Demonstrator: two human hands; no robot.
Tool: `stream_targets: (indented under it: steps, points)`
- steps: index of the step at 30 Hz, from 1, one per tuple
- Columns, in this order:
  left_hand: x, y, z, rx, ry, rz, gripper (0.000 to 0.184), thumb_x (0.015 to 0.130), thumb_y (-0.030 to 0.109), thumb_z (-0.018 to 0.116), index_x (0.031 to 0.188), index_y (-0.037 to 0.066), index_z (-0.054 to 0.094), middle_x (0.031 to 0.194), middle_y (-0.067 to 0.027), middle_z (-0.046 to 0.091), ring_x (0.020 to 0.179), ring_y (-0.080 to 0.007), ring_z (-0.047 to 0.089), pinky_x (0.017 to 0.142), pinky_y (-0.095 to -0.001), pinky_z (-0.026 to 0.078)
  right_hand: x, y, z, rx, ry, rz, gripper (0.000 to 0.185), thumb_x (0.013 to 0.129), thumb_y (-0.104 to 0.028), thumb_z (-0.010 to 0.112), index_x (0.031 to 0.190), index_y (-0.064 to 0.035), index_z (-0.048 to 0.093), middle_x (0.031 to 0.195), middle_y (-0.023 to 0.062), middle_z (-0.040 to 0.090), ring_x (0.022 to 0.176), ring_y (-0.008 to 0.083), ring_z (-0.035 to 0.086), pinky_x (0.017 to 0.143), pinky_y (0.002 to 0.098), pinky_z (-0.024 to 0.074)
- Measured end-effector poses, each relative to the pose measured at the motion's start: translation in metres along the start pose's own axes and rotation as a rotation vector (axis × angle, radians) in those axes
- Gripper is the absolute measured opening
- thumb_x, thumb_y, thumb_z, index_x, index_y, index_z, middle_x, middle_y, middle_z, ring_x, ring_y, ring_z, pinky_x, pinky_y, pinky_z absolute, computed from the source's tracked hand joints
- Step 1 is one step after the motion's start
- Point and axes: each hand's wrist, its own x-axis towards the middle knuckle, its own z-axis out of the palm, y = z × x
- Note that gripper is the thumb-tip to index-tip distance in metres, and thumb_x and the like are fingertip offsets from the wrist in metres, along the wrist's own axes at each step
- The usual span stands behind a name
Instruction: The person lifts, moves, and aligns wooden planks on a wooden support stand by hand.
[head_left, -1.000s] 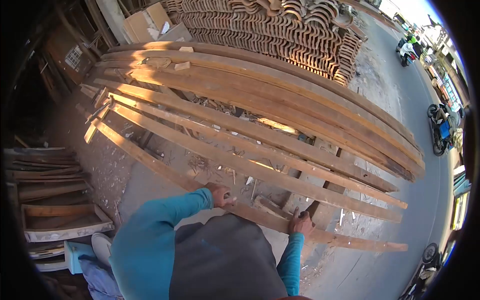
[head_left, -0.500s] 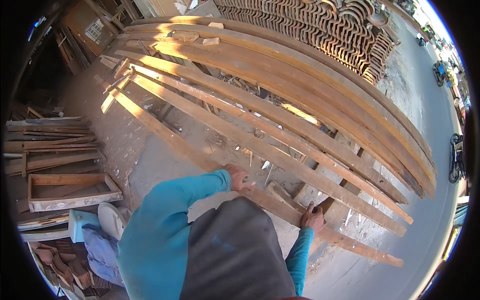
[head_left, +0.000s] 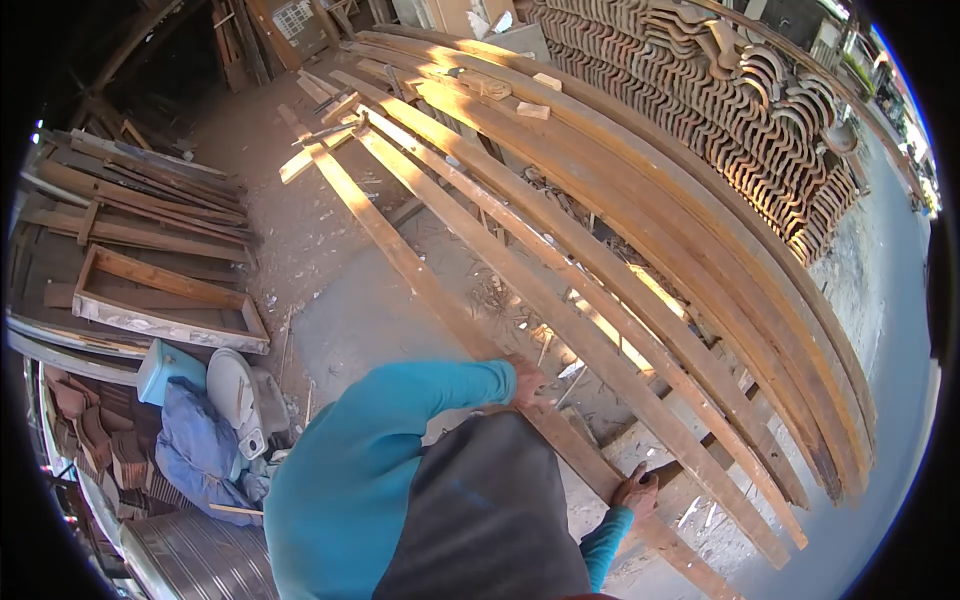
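A long wooden plank (head_left: 430,292) runs from the back left toward the lower right in front of me. My left hand (head_left: 528,384) is closed around it near the middle, the thumb side facing right. Nearer its front end, my right hand (head_left: 636,490) grips the same plank, with fingers partly hidden against the wood. At the far end the plank rests on a wooden support (head_left: 303,163), where a bar-like piece (head_left: 335,132) lies across it. A second plank (head_left: 560,307) lies alongside on the right, apart from my hands.
Several thick beams (head_left: 640,170) lie lengthwise to the right. Behind them stand stacked curved roof tiles (head_left: 690,120). On the left are a wooden frame (head_left: 170,318), a pale blue toilet tank (head_left: 168,370), a white toilet seat (head_left: 232,395) and blue cloth (head_left: 200,450). A road runs at far right.
My view has swung, so the surroundings sit further right and lower on the right side. Both hands stay on the plank, with little visible change in their grip.
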Motion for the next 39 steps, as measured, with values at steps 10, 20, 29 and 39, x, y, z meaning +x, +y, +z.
stream_targets:
  steps: [10,20,29,39]
  points:
    - [0.004,-0.009,0.007,-0.04,-0.055,0.017,0.072,0.093,0.066,0.049,0.131,0.007,0.063,0.119,-0.019,0.069,0.118,-0.0356,0.062,0.105,-0.0471,0.042,-0.001,-0.002,0.005,-0.045,0.049,0.088,0.067,0.097,-0.062,0.048,0.122,-0.0039,0.068,0.117,0.0187,0.071,0.111,0.0367,0.065,0.098,0.0471,0.0455]
    - [-0.053,-0.161,-0.069,-0.093,0.595,0.195,0.028,0.085,0.03,0.073,0.096,0.005,0.069,0.095,-0.018,0.069,0.092,-0.0388,0.065,0.083,-0.0491,0.052,0.014,-0.007,-0.002,-0.044,-0.064,0.301,0.062,0.095,-0.065,0.043,0.112,-0.0126,0.072,0.111,0.0182,0.073,0.107,0.0317,0.069,0.109,0.0449,0.0377]
    - [-0.074,-0.288,-0.059,0.261,0.51,0.018,0.026,0.083,0.028,0.073,0.087,0.003,0.069,0.091,-0.0204,0.068,0.088,-0.0406,0.063,0.08,-0.0519,0.049,0.007,-0.022,-0.016,-0.024,-0.06,0.314,0.064,0.094,-0.066,0.045,0.115,-0.0094,0.069,0.113,0.0173,0.073,0.11,0.0322,0.068,0.115,0.0501,0.0329]
    - [-0.074,-0.272,-0.056,0.228,0.539,-0.07,0.021,0.082,0.027,0.07,0.08,0.006,0.068,0.086,-0.0153,0.069,0.089,-0.0365,0.063,0.08,-0.0517,0.049,0.012,-0.02,-0.01,-0.087,-0.08,0.326,0.069,0.094,-0.067,0.045,0.116,-0.0062,0.068,0.115,0.0202,0.071,0.113,0.0317,0.066,0.114,0.0483,0.0347]
